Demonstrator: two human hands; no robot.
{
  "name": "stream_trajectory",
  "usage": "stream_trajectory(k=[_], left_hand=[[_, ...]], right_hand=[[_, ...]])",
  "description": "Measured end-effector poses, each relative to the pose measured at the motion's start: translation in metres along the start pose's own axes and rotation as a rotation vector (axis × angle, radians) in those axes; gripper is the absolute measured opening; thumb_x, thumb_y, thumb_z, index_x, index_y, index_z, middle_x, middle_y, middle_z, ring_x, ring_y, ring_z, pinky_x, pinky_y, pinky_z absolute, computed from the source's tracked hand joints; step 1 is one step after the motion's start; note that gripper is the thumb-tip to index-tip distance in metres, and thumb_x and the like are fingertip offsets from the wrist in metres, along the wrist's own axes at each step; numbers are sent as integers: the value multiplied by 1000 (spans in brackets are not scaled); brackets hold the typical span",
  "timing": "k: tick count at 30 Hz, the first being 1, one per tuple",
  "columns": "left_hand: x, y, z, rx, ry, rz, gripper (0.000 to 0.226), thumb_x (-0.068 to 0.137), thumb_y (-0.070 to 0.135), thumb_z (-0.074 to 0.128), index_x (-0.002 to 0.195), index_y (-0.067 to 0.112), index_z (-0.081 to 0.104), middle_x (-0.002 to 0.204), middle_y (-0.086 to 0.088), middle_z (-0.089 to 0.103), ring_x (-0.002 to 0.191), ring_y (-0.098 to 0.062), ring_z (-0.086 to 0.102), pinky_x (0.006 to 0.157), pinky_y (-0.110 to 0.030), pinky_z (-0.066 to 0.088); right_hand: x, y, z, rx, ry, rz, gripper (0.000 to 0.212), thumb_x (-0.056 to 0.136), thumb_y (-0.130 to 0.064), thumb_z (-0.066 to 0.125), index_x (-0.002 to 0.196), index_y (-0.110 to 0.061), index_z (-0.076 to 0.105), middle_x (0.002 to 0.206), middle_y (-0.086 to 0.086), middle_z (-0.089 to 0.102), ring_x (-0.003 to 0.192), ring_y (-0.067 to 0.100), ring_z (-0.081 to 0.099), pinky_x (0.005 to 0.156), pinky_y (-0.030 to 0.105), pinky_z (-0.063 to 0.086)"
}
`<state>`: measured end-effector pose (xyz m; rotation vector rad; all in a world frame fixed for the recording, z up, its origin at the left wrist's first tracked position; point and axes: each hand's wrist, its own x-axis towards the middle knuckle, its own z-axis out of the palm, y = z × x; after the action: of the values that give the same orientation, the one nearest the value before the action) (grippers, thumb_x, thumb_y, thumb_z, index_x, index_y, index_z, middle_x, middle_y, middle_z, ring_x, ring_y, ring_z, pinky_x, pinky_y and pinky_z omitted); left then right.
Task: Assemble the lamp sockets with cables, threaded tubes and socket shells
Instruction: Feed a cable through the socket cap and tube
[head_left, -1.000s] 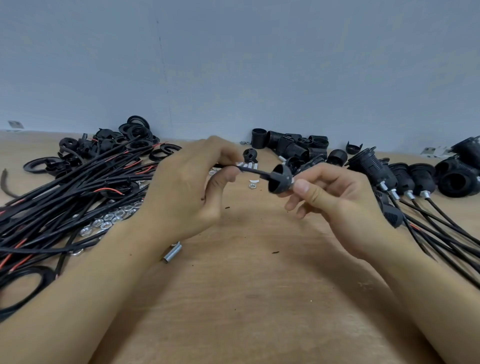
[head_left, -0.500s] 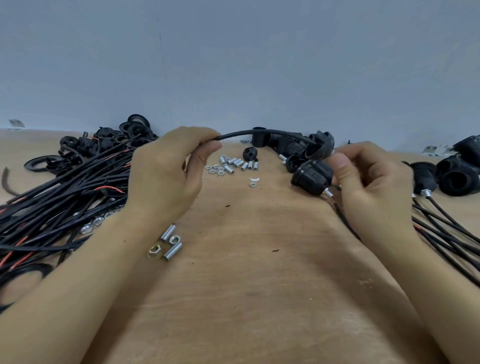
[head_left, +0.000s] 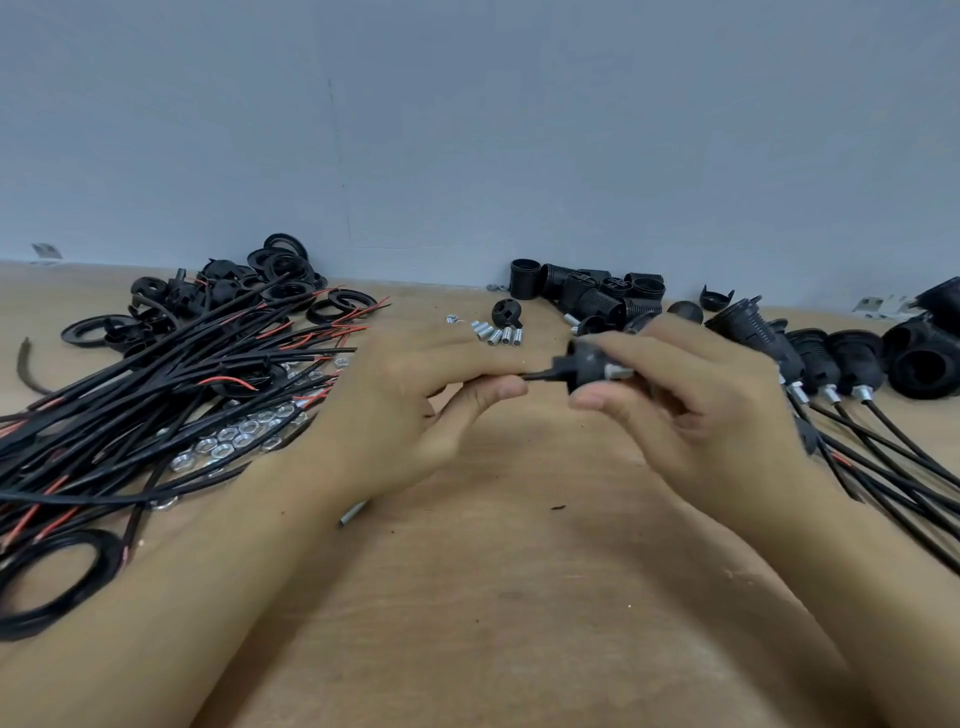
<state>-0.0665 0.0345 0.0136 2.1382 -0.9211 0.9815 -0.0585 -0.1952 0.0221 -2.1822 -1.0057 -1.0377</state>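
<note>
Blurred right hand (head_left: 691, 410) half hides the socket cap (head_left: 587, 364); left hand (head_left: 395, 410) pinches its cable (head_left: 535, 375).

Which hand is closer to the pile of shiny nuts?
Left. The left hand sits just right of the nuts, its wrist beside them; the right hand is farther right.

1. Two hands: left hand (head_left: 410, 410) pinching a cable, right hand (head_left: 696, 415) gripping one black socket cap (head_left: 589, 364).
2. Beyond the grip: about five loose threaded tubes (head_left: 496, 335) and one black socket insert (head_left: 506, 313).
3. Right of the grip: three finished sockets (head_left: 815, 358) with cables in a row.
4. Left of the grip: a cable heap (head_left: 171, 384) and a pile of nuts (head_left: 234, 441), both too tangled or too many to count.
</note>
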Motion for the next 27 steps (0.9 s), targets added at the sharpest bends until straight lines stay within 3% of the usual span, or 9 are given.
stream_trajectory(k=[4,7,9,12,16,18,21,24,27], left_hand=[[-2,-3,5,23,152,-137,18,97,24,61,93,10,71,72,5,63,63,-19,56,58,-30,44],[-3,-6,5,10,64,-151,17,94,19,61,87,6,70,69,2,60,62,-10,51,59,-22,39],[-3,-1,6,-12,-38,-118,11,90,14,64,87,7,71,71,5,61,63,-6,50,61,-17,37],[-3,13,13,-58,-174,-48,5,86,10,65,85,8,70,72,5,61,63,-6,49,61,-19,37],[-2,12,10,-74,-146,-165,9,86,14,61,95,12,61,74,12,51,66,-2,47,59,-17,36],[-1,3,3,-72,-83,-202,8,88,15,61,96,15,61,74,13,52,65,-6,49,56,-22,40],[-3,-3,-1,-42,-56,-158,8,92,12,62,93,11,70,75,4,60,63,-14,53,59,-34,44],[-4,-3,2,-7,-98,-101,9,90,7,67,94,9,75,80,9,55,67,-9,48,65,-24,43],[-4,-1,8,-71,-54,-139,6,89,9,72,95,9,74,74,12,57,67,-5,50,66,-20,42]], right_hand=[[5,5,-13,-100,124,-59,27,95,-26,63,110,-6,71,79,2,58,68,7,40,61,17,36],[2,5,-20,22,-150,7,27,91,-33,63,112,-18,69,79,-8,58,66,9,49,60,25,40],[-1,-2,-14,108,-383,109,40,87,-47,61,120,-25,61,85,-21,56,69,6,53,63,27,43],[-6,-11,7,39,-509,99,47,88,-68,42,120,-34,51,92,-19,59,79,7,58,71,36,51],[-8,-6,20,80,-357,150,25,96,-48,47,114,-33,57,63,-22,54,60,5,52,59,41,51],[-11,2,22,180,-306,244,19,101,-37,49,118,-36,58,54,-11,55,51,12,54,56,42,50],[-13,3,24,237,-343,303,27,100,-36,50,125,-41,55,63,-5,62,64,20,63,65,45,52],[-10,-9,28,196,-327,209,28,96,-41,53,119,-30,64,90,-14,69,84,11,64,73,40,52],[-11,-13,32,409,-217,301,8,94,-28,60,98,-27,66,69,-6,64,57,11,60,54,31,49]])
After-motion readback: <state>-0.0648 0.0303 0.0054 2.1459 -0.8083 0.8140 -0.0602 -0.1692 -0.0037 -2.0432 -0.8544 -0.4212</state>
